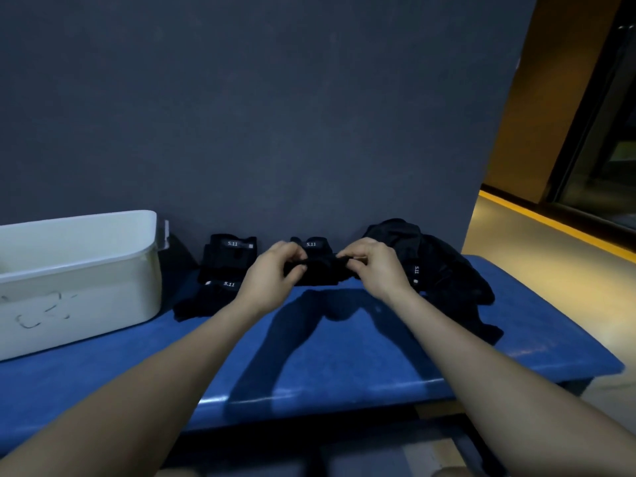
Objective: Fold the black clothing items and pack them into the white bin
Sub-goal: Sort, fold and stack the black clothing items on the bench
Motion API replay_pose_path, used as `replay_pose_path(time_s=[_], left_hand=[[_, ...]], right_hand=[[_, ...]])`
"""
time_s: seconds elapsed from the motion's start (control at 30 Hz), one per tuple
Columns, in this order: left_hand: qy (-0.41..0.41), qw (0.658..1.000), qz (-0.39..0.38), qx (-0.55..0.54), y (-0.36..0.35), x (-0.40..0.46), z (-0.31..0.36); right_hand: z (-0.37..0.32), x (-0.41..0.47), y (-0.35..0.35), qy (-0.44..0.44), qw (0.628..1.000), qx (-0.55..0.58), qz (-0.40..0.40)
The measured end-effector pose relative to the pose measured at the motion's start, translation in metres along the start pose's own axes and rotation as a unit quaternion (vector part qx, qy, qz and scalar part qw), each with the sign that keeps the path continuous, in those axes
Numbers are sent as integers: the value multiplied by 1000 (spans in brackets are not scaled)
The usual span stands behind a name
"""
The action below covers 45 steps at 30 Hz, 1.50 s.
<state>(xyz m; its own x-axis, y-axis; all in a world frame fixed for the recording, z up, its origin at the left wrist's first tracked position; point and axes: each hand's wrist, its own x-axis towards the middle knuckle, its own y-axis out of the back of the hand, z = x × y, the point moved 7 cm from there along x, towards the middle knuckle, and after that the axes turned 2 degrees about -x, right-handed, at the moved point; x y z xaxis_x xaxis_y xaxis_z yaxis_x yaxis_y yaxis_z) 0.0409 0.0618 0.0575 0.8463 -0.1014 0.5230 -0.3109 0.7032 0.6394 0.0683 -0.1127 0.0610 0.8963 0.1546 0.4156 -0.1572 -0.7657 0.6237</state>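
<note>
A small black garment (321,270) is held just above the blue bench, stretched between both hands. My left hand (275,266) pinches its left end and my right hand (373,261) pinches its right end. Behind it a folded black item with a 5.11 label (311,244) stands against the wall. Two more folded black items lie to the left, one (231,254) at the wall and one (210,297) nearer me. A loose pile of black clothes (444,270) lies to the right. The white bin (77,270) stands at the far left on the bench, its inside mostly hidden.
The blue padded bench (309,356) runs left to right against a dark grey wall (258,115). Its front edge is close to me and its right end drops off beside a yellowish floor (550,246).
</note>
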Motion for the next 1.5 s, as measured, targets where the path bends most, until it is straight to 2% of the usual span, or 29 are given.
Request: replay_pose_path(time_s=[0.13, 0.27, 0.33, 0.4, 0.47, 0.5, 0.6, 0.7, 0.77, 0.83, 0.93, 1.07, 1.23, 1.5], left_hand=[[9, 996, -84, -13, -11, -19, -7], [42, 967, -243, -62, -35, -49, -6], [76, 950, -286, -99, -44, -59, -7], [99, 953, -260, -118, -46, -59, -9], [85, 975, -200, -47, -43, -53, -14], [77, 977, -199, 1, -45, -53, -15], [64, 945, -300, 112, -67, -67, -22], [77, 930, -344, 99, -77, -76, -27], [92, 926, -352, 98, -78, -76, -32], [78, 921, -351, 148, -78, -72, -32], [47, 933, -284, 216, -72, -56, -22], [60, 965, -222, 129, -80, -34, 5], [38, 965, -252, 62, -128, -23, 49], [38, 949, -312, 33, -189, -37, 82]], right_hand=[[20, -20, -29, -2, 994, -43, -103], [37, -49, -45, -31, 971, -98, -218], [39, -54, -42, -47, 969, -109, -219], [39, -54, -36, -70, 974, -110, -185], [34, -53, -32, -70, 979, -115, -151], [32, -54, -35, -60, 979, -120, -154], [36, -65, -55, -48, 955, -164, -242], [47, -74, -68, -47, 934, -196, -296], [48, -74, -70, -40, 931, -204, -299], [47, -74, -71, -34, 931, -209, -298], [48, -68, -56, -45, 951, -183, -244], [68, -65, -6, -82, 968, -195, -136], [102, -85, 56, -124, 960, -242, -67], [144, -121, 80, -170, 941, -280, -80]])
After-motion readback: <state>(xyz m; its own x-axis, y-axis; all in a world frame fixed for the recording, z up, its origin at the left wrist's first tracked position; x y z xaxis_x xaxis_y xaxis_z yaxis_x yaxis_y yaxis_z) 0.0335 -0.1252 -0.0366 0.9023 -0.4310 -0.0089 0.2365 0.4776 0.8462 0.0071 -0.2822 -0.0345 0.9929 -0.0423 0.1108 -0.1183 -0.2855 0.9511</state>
